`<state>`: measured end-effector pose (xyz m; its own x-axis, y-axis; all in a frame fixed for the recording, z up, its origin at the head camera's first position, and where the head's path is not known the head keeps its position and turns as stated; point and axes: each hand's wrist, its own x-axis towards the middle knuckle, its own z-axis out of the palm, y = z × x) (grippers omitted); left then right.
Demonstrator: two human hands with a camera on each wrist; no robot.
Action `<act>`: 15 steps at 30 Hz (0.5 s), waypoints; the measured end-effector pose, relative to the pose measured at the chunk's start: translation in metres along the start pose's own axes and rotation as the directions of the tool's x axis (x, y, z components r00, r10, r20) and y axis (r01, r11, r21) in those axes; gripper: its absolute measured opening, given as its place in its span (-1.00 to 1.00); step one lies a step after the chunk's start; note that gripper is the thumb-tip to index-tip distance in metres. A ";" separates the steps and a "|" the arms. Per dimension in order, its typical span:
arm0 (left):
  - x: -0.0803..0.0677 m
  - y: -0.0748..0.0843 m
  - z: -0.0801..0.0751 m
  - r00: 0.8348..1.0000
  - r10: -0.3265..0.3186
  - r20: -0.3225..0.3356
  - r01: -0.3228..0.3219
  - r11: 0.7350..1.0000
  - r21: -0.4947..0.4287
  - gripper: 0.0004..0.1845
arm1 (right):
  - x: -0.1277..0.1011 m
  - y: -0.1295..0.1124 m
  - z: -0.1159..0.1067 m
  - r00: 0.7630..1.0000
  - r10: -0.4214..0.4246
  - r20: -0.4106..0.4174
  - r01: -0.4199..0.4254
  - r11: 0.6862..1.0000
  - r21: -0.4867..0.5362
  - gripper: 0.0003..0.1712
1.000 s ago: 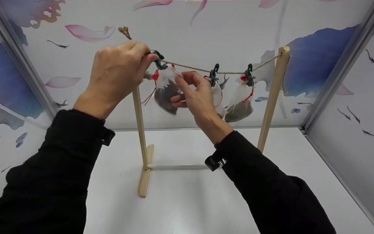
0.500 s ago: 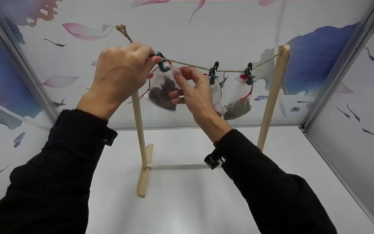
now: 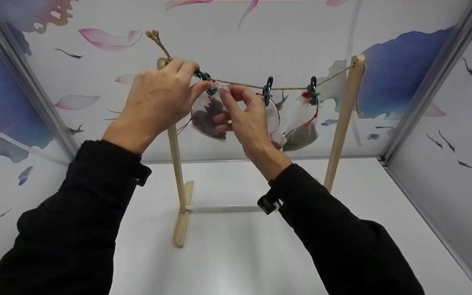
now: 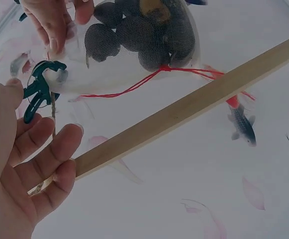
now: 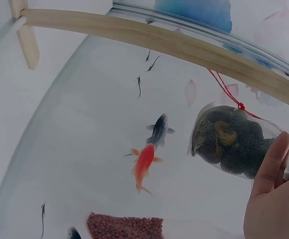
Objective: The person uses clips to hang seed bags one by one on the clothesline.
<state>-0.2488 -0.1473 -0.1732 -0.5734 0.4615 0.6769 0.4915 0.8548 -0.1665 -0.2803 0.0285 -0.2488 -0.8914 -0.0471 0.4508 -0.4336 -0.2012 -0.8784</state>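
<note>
Fingers (image 3: 187,71) of our left hand (image 3: 158,96) pinch the green clip (image 3: 205,77) on the string (image 3: 244,85); our right hand (image 3: 246,116) pinches the mesh bag (image 3: 205,119) beneath it. 2 more bags (image 3: 301,123) hang alongside, between the wooden posts (image 3: 344,119).

My left hand (image 3: 158,96) covers most of green clip (image 3: 204,76); my right hand (image 3: 246,116) hides middle pouch (image 3: 275,119); pouch contents too blurred to identify.

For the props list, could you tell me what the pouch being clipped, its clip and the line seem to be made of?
Pouch: sheer white mesh, dark lumps showing through. Clip: probably plastic, smooth dark green. Line: rough tan twine, twisted strands, likely jute.
</note>
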 end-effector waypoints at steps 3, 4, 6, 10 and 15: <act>-0.002 0.002 0.001 0.999 -0.004 0.042 0.004 1.000 -0.007 -0.47 | -0.002 0.001 -0.001 1.000 0.015 0.001 -0.015 1.000 -0.009 -0.74; -0.003 0.002 0.002 0.999 -0.003 0.047 0.004 1.000 -0.010 -0.46 | -0.003 0.002 -0.001 1.000 0.018 0.002 -0.018 1.000 -0.012 -0.74; -0.005 0.002 0.005 0.999 0.006 0.049 -0.004 1.000 -0.026 -0.46 | -0.004 0.003 -0.002 1.000 0.024 0.004 -0.024 0.999 -0.024 -0.73; -0.009 0.001 0.012 0.999 0.041 0.036 -0.040 0.999 -0.036 -0.47 | -0.007 0.007 -0.003 0.999 0.040 0.017 -0.039 0.997 -0.060 -0.69; -0.013 0.003 0.018 0.996 0.084 0.022 -0.083 0.996 -0.023 -0.48 | -0.010 0.012 -0.005 0.997 0.057 0.044 -0.052 0.993 -0.109 -0.65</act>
<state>-0.2514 -0.1465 -0.1951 -0.5444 0.5364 0.6449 0.5521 0.8080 -0.2059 -0.2768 0.0317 -0.2648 -0.9078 -0.1014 0.4069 -0.3989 -0.0910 -0.9125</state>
